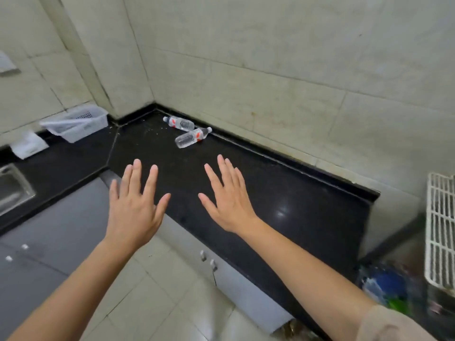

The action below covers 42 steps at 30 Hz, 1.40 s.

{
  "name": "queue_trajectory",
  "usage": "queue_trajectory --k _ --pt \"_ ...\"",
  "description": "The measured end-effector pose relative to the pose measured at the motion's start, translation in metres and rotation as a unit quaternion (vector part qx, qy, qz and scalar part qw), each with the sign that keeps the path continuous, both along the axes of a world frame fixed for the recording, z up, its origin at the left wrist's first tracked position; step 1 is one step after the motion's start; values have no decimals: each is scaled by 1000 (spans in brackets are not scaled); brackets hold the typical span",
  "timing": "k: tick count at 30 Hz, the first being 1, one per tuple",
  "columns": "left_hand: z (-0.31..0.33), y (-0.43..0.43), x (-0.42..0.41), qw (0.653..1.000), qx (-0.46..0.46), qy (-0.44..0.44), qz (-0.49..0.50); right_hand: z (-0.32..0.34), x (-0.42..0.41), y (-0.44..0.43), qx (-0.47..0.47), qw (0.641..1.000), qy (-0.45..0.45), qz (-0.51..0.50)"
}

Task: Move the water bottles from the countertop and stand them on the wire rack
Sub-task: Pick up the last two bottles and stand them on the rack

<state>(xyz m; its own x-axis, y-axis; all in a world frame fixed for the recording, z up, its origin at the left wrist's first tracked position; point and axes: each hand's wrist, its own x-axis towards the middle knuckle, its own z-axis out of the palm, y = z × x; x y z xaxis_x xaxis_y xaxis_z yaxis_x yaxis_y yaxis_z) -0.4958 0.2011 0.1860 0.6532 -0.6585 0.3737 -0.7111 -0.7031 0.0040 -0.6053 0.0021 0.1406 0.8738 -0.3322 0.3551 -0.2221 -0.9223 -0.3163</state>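
Two clear water bottles with red-and-white labels lie on their sides on the black countertop (283, 193), near the back wall. The far bottle (179, 123) lies closer to the corner; the near bottle (193, 137) lies just in front of it, cap pointing right. My left hand (134, 204) and my right hand (227, 196) hover flat over the counter's front part, fingers spread, holding nothing, well short of the bottles. A white wire rack (440, 230) shows at the right edge, beyond the counter's end.
A white plastic basket (76, 124) stands on the counter's left wing, with a white packet (28, 145) beside it and a steel sink (12, 189) at the far left. Grey cabinet doors (61, 230) sit below. Blurred coloured items (386, 286) lie under the rack.
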Motion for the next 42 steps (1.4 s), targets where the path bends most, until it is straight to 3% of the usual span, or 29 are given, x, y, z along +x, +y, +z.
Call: queue_trajectory --k 7,14,21,27,33,39,42 --pt "-43 -25 108 997 17 67 27 -46 110 -31 8 999 50 -15" --pt "-75 -100 258 992 60 105 20 -74 251 -110 92 990 70 -81" --pt "-75 -170 380 984 65 164 6 -73 340 -176 169 968 134 -131" --pt "-121 -228 485 968 117 216 -46 -108 407 -213 252 928 180 -209" --pt "-171 -292 600 932 105 336 -81 -142 497 -230 314 880 193 -299" --pt "-214 -369 694 938 142 256 -186 -168 583 -235 322 846 181 -385" --pt "-238 -407 719 929 177 261 -194 -180 614 -238 319 820 209 -426"
